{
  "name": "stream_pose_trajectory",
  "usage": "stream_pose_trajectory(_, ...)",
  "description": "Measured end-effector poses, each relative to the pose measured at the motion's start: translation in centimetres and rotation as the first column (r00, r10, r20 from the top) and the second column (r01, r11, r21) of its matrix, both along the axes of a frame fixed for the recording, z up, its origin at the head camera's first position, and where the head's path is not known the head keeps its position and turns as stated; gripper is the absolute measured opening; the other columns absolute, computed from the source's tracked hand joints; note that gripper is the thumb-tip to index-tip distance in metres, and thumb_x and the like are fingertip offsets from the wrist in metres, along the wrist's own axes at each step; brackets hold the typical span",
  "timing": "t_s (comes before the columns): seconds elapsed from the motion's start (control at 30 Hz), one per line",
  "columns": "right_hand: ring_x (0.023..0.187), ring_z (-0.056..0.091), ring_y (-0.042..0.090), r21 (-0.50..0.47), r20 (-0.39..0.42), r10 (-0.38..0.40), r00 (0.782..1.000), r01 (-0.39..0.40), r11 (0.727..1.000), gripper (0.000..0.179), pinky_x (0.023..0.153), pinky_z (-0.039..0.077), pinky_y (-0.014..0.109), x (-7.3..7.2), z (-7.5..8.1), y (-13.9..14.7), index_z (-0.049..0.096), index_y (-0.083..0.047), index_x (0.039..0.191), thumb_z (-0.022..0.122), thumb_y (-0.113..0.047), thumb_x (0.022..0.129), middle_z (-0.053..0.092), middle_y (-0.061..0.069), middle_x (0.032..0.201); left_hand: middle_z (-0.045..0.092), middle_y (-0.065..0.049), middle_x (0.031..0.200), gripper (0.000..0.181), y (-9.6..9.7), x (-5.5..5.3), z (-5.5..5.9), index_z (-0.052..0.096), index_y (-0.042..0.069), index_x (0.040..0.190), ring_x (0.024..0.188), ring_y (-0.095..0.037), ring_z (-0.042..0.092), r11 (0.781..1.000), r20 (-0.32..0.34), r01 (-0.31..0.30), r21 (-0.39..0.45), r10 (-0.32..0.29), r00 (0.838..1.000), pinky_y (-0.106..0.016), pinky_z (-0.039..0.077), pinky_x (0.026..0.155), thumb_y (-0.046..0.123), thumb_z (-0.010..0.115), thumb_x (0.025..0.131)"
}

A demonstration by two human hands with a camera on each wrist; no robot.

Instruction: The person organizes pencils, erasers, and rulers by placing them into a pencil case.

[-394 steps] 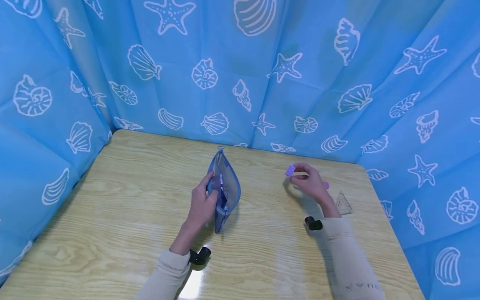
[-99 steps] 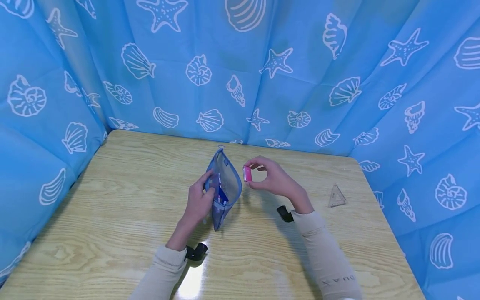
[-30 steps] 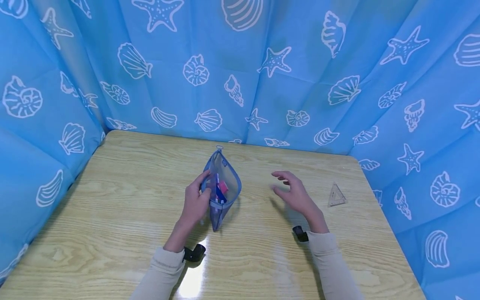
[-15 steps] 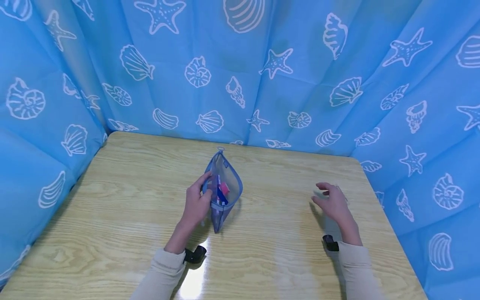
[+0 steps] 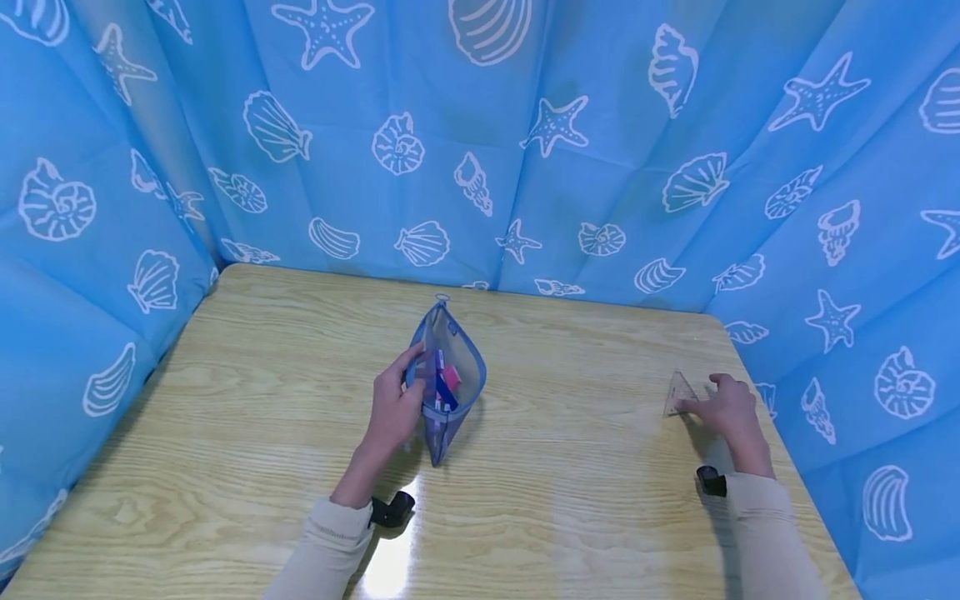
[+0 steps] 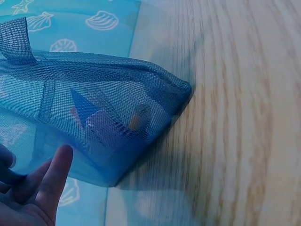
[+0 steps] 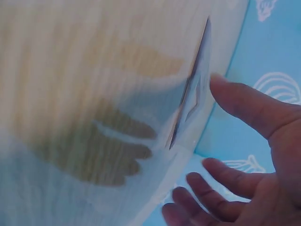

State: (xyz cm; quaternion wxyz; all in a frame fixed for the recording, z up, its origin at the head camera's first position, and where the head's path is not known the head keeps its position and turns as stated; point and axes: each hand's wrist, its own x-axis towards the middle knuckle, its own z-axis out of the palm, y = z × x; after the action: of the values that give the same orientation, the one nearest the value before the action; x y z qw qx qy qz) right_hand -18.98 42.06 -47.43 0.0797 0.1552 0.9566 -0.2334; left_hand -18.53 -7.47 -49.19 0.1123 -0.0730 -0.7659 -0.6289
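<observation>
My left hand (image 5: 393, 408) holds the near left side of a blue mesh zip pouch (image 5: 467, 362) that stands with its mouth spread wide. Through the mouth show a small pink block (image 5: 452, 376) and a dark blue item (image 5: 447, 393); the mesh (image 6: 94, 103) blurs the rest of the contents. On the right, a clear triangular set square (image 5: 669, 406) lies on the table. Over its right side is my right hand (image 5: 731, 412), thumb and fingers spread, holding nothing. The thumb tip is close to the set square (image 7: 200, 70); whether they touch I cannot tell.
The wood-grain table (image 5: 570, 467) runs back to a blue curtain (image 5: 450, 192) printed with shells and starfish. More curtain hangs along the left and right sides. Each wrist wears a black camera.
A purple block in my right hand left view, and a pink block went from that hand into the pouch. My right hand then moved right to the set square. The left hand kept its hold.
</observation>
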Motion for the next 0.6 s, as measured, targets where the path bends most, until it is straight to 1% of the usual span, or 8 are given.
stream_pose_trajectory(0.07,0.126,0.032,0.066,0.025,0.045,0.006,0.999,-0.008,1.000,0.091,0.101,0.038,0.068,-0.3,0.0,0.6,0.026,0.025,0.145,0.070,-0.033,0.091,0.031,0.050,0.139,0.062,-0.028,0.135,0.059,0.0,0.1,-0.1,0.050,-0.009,0.144,0.126,-0.041,0.059,1.000,-0.002,-0.002,0.005,0.002,1.000,-0.052,0.049,0.104,-0.006,0.048,0.085)
stream_pose_trajectory(0.23,0.126,0.039,0.062,0.032,0.136,0.021,0.990,-0.025,0.999,0.098,0.101,0.042,0.065,-0.8,0.2,1.2,0.029,0.025,0.143,0.071,-0.045,0.089,0.036,0.047,0.139,0.061,-0.028,0.136,0.059,0.1,0.1,-0.2,0.050,-0.009,0.144,0.124,-0.041,0.060,1.000,0.010,0.002,0.016,-0.002,1.000,-0.052,0.052,0.099,-0.007,0.048,0.085)
stream_pose_trajectory(0.3,0.125,0.038,0.062,0.024,0.159,0.017,0.987,-0.021,0.999,0.101,0.101,0.041,0.065,-0.9,0.2,1.3,0.030,0.024,0.142,0.072,-0.049,0.087,0.035,0.047,0.139,0.061,-0.028,0.137,0.059,0.1,0.0,-0.3,0.050,-0.008,0.144,0.124,-0.041,0.060,1.000,0.015,0.003,0.014,-0.003,1.000,-0.053,0.052,0.100,-0.007,0.047,0.086)
stream_pose_trajectory(0.37,0.124,0.037,0.062,0.027,0.170,0.021,0.985,-0.026,0.999,0.103,0.101,0.040,0.066,-1.1,0.2,1.2,0.031,0.024,0.141,0.073,-0.052,0.086,0.036,0.047,0.138,0.061,-0.027,0.136,0.058,0.1,0.0,-0.3,0.051,-0.008,0.144,0.126,-0.040,0.059,1.000,0.012,-0.005,0.004,0.005,1.000,-0.053,0.049,0.104,-0.006,0.048,0.086)
stream_pose_trajectory(0.43,0.124,0.037,0.062,0.026,0.178,0.032,0.984,-0.038,0.999,0.102,0.101,0.040,0.066,-1.3,0.3,1.1,0.033,0.024,0.140,0.074,-0.052,0.085,0.037,0.047,0.138,0.061,-0.027,0.137,0.058,0.0,0.0,-0.3,0.051,-0.007,0.144,0.127,-0.040,0.058,1.000,0.011,-0.007,0.007,0.007,1.000,-0.054,0.048,0.105,-0.006,0.048,0.086)
stream_pose_trajectory(0.53,0.122,0.042,0.057,-0.008,0.187,0.051,0.981,-0.050,0.999,0.092,0.101,0.041,0.064,-1.7,0.4,0.7,0.041,0.023,0.137,0.074,-0.047,0.087,0.041,0.045,0.135,0.061,-0.027,0.137,0.058,0.0,0.0,-0.3,0.051,-0.007,0.144,0.127,-0.040,0.058,1.000,0.010,-0.004,0.012,0.004,1.000,-0.053,0.048,0.105,-0.006,0.048,0.086)
stream_pose_trajectory(0.6,0.122,0.045,0.054,-0.035,0.193,0.058,0.980,-0.052,0.998,0.087,0.102,0.042,0.062,-2.0,0.5,0.4,0.044,0.021,0.136,0.075,-0.044,0.087,0.043,0.043,0.135,0.061,-0.026,0.137,0.059,0.0,0.0,-0.3,0.051,-0.006,0.145,0.124,-0.040,0.060,1.000,0.015,0.001,0.026,-0.002,1.000,-0.053,0.050,0.102,-0.006,0.048,0.086)
